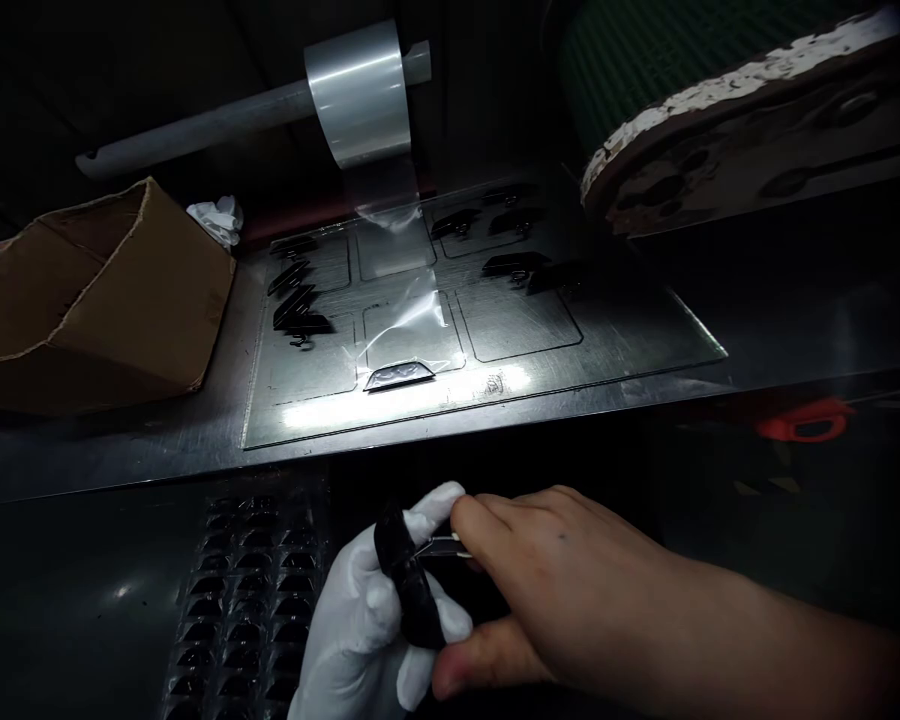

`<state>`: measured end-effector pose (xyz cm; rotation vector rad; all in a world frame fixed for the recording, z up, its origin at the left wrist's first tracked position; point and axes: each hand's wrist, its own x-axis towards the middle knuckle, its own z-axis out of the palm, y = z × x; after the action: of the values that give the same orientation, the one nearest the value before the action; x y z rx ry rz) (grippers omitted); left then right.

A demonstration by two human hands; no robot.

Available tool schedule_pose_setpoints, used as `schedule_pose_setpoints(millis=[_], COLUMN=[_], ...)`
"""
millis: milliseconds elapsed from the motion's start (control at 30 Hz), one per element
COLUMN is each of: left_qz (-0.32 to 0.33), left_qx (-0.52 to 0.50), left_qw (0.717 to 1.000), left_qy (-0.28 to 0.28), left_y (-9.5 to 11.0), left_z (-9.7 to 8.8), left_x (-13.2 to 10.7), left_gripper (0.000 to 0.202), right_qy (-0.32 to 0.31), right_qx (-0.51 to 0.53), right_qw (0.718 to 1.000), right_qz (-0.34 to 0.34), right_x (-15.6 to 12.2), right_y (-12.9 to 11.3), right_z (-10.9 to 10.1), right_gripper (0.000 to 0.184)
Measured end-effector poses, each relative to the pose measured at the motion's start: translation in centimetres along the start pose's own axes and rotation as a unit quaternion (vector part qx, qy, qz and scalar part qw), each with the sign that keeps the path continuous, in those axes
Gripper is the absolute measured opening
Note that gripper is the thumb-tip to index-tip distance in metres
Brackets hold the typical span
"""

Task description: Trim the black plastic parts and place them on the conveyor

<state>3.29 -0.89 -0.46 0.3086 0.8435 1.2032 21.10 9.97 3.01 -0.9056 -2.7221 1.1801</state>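
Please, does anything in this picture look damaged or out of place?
Yes. The cardboard box at the left lies tipped on its side, its edge torn. The round plate at upper right has flaking white paint along its rim. Nothing else stands out.

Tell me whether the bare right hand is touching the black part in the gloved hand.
Touching. The head view shows the right hand pinching the black part held by the gloved left hand.

A factory workstation is shown. A steel worktop (120, 440) is fitted with a marked template plate (607, 345). A film roll (360, 90), a parts tray (240, 600) and a cardboard box (105, 300) are seen.
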Motion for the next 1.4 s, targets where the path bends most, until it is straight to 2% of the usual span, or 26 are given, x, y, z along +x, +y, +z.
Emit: schedule_pose_setpoints(millis=[200, 367, 533, 667, 767, 867, 933, 967, 1033, 1100, 1233, 1400], left_qz=[-0.009, 0.003, -0.009, -0.009, -0.003, 0.009, 0.019, 0.025, 0.025, 0.012, -0.015, -0.033], left_qx=[0.004, -0.004, -0.014, -0.016, 0.002, 0.031, 0.038, 0.040, 0.049, 0.058, 0.077, 0.110], left_qw=[1.000, 1.000, 1.000, 1.000, 0.999, 0.998, 0.997, 0.997, 0.996, 0.996, 0.995, 0.991], left_qy=[-0.007, 0.012, -0.014, 0.011, 0.034, 0.058, 0.060, 0.062, 0.068, 0.073, 0.059, 0.069], left_y=[0.1, 0.4, 0.3, 0.3, 0.2, -0.2, -0.5, -0.5, -0.5, -0.4, -0.4, -0.5], left_z=[-0.1, 0.4, 0.3, 0.7, 0.9, 1.0, 1.1, 1.1, 1.2, 1.3, 1.5, 1.9], left_x=[-0.2, -0.1, -0.1, 0.0, 0.2, 0.4, 0.7, 0.8, 0.9, 1.0, 1.0, 1.0], left_gripper=[0.060, 0.047, 0.053, 0.038, 0.037, 0.040, 0.040, 0.038, 0.037, 0.037, 0.043, 0.046], right_qy=[-0.002, -0.007, -0.027, -0.051, -0.062, -0.065, -0.030, 0.006, 0.096, 0.157, 0.158, 0.140], right_qx=[-0.047, -0.074, -0.085, -0.096, -0.087, -0.005, 0.078, 0.103, 0.097, 0.053, -0.022, -0.086], right_qw=[0.999, 0.997, 0.996, 0.994, 0.994, 0.998, 0.996, 0.995, 0.991, 0.986, 0.984, 0.984], right_qz=[0.011, 0.012, 0.023, 0.024, 0.030, 0.026, 0.005, -0.004, -0.016, -0.032, -0.080, -0.071], right_x=[0.0, -0.1, -0.2, -0.2, -0.2, -0.9, -1.7, -2.1, -2.7, -2.8, -2.1, -1.7], right_y=[-0.2, -0.2, -0.1, 0.0, 0.1, 0.6, 1.1, 1.4, 1.9, 2.5, 2.9, 2.8], right_z=[0.3, 0.3, 0.2, 0.7, 0.8, 0.2, -0.6, -1.1, -1.9, -2.5, -3.0, -3.0], right_gripper=[0.068, 0.069, 0.068, 0.064, 0.063, 0.062, 0.054, 0.047, 0.033, 0.032, 0.035, 0.036])
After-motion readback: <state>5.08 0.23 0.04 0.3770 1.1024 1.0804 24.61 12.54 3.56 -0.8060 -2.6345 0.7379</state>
